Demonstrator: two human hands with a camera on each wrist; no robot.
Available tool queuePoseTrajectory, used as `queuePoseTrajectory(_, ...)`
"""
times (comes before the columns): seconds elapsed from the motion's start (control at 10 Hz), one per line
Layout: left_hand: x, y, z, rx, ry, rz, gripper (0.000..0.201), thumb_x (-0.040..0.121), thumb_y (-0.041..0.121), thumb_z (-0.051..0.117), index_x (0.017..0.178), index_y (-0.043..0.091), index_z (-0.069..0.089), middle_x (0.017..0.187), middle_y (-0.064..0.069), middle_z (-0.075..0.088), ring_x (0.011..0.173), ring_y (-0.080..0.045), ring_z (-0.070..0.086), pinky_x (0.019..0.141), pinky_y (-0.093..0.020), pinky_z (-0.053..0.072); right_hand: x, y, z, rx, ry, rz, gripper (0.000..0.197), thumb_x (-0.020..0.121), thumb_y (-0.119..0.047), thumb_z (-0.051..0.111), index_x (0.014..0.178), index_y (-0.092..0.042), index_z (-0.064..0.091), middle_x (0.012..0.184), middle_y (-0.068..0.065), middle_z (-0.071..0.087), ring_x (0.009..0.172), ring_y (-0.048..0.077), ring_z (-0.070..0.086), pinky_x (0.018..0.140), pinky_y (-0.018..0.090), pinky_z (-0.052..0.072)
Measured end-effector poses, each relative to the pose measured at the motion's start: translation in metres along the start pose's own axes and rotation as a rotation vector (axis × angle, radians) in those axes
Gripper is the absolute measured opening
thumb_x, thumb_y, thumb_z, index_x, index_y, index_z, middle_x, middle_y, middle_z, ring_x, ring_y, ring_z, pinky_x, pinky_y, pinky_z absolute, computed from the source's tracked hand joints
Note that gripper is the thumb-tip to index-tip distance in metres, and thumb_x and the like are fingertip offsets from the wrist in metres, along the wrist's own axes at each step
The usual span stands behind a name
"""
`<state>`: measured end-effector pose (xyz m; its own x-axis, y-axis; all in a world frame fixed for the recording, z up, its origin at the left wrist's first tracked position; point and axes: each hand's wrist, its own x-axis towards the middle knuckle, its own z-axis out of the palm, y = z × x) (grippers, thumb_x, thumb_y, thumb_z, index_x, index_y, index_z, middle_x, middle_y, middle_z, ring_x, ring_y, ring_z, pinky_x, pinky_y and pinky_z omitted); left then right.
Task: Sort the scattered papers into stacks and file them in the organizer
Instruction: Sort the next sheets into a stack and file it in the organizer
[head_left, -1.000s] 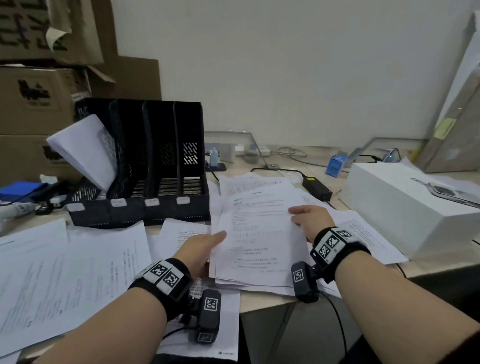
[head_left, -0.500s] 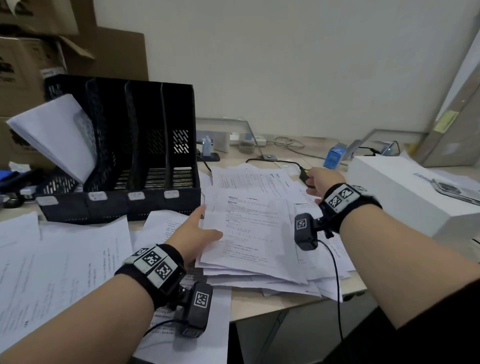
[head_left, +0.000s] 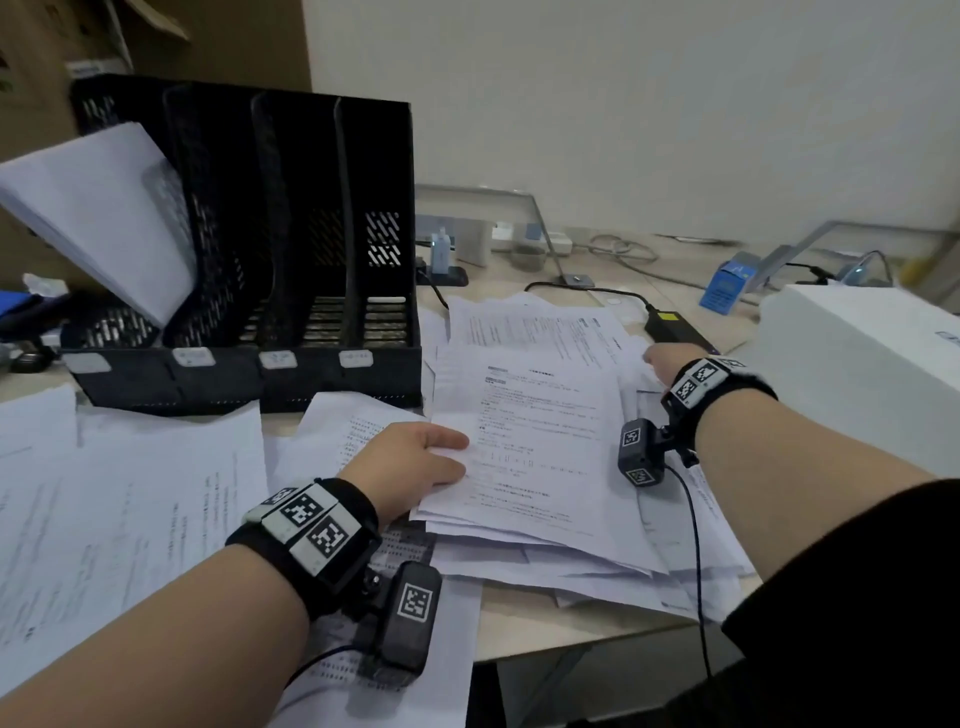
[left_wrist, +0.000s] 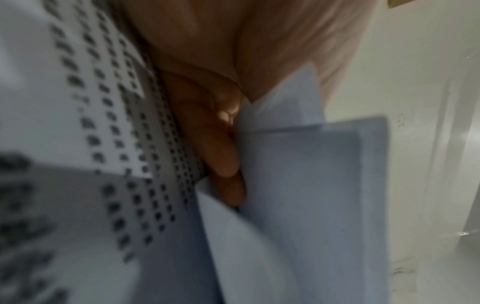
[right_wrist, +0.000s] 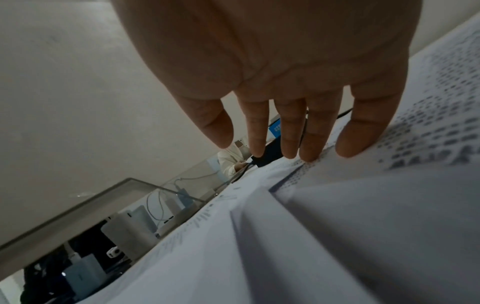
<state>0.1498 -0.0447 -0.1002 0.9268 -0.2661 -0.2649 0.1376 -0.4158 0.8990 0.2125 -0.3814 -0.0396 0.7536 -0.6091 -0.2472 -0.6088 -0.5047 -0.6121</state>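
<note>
Papers (head_left: 524, 441) lie in a loose, fanned pile on the surface (head_left: 519, 631) just right of the black organizer (head_left: 249, 291), with more sheets spread to the left in front of it; one white bundle (head_left: 98, 218) already leans tilted in the organizer's leftmost slot, and the three slots beside it look unfilled

Squaring the pile seems to be the step in hand. Done well, it means pulling the far stray sheets back over the top page, then tapping the edges flush before lifting, since a fanned pile would likely catch on the organizer's dividers

Left hand (head_left: 410, 467) grips the near left edge of the pile: thumb on top of the printed page, fingers (left_wrist: 226, 162) tucked under several sheets, as the left wrist view shows. Its forearm comes in low from the lower left

Right hand (head_left: 662, 361) reaches forward over the far right corner of the pile, close to a black power adapter (head_left: 675, 330) and a white box (head_left: 862, 358). It holds nothing: its fingers (right_wrist: 314, 135) are extended and slightly spread, tips touching or nearly touching the top sheets, palm down
</note>
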Motion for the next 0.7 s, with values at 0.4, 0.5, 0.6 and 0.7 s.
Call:
queuePoseTrajectory(0.4, 0.005, -0.002, 0.001, -0.007, 0.009, -0.012, 0.027, 0.080, 0.018, 0.077, 0.100, 0.036, 0.076, 0.095, 0.000, 0.080, 0.093, -0.033, 0.076, 0.094, -0.050, 0.058, 0.025, -0.006, 0.011, -0.581, -0.012, -0.105, 0.043, 0.096, -0.036, 0.058, 0.121, -0.001, 0.060, 0.111, 0.017, 0.062, 0.112, 0.033, 0.061, 0.095, 0.033, 0.048)
queuePoseTrajectory(0.5, 0.005, -0.002, 0.001, -0.009, 0.004, -0.022, 0.028, 0.081, 0.019, 0.077, 0.103, 0.036, 0.076, 0.094, -0.003, 0.081, 0.095, -0.038, 0.074, 0.093, -0.053, 0.058, 0.025, -0.008, 0.011, -0.644, -0.024, -0.107, 0.050, 0.096, -0.045, 0.057, 0.119, -0.001, 0.061, 0.113, 0.016, 0.064, 0.112, 0.033, 0.061, 0.103, 0.040, 0.047)
queuePoseTrajectory(0.6, 0.004, -0.001, 0.001, -0.015, 0.002, -0.029, 0.030, 0.076, 0.023, 0.078, 0.103, 0.037, 0.076, 0.095, -0.003, 0.081, 0.096, -0.040, 0.074, 0.093, -0.055, 0.057, 0.026, -0.006, 0.011, -0.659, -0.018, -0.069, 0.062, 0.091, -0.051, 0.061, 0.126, 0.000, 0.059, 0.117, 0.016, 0.063, 0.108, 0.031, 0.061, 0.101, 0.036, 0.047)
queuePoseTrajectory(0.7, 0.003, 0.001, 0.002, -0.011, -0.001, -0.026, 0.033, 0.069, 0.029, 0.076, 0.101, 0.039, 0.076, 0.096, -0.005, 0.081, 0.098, -0.043, 0.072, 0.093, -0.058, 0.056, 0.023, -0.007, 0.009, -0.651, -0.020, -0.052, 0.056, 0.090, -0.046, 0.066, 0.122, -0.001, 0.060, 0.115, 0.016, 0.063, 0.106, 0.030, 0.061, 0.098, 0.036, 0.049)
